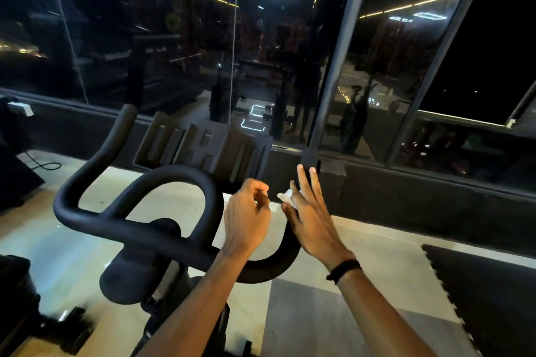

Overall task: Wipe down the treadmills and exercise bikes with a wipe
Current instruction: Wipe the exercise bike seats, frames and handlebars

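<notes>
Exercise bike [162, 229] sits centre-left, black handlebars [136, 197] looping up toward a dark window [261, 52]. R hand [311, 217] lies flat w/ fingers straight, pressing a small white wipe [287, 197] onto the right handlebar horn; wipe pokes out by the thumb. L hand [246, 211] is just beside it, fingers curled in loosely; can't tell if it pinches anything. Black band [345, 269] on R wrist. Black floor mat [487, 298] lower right.
</notes>
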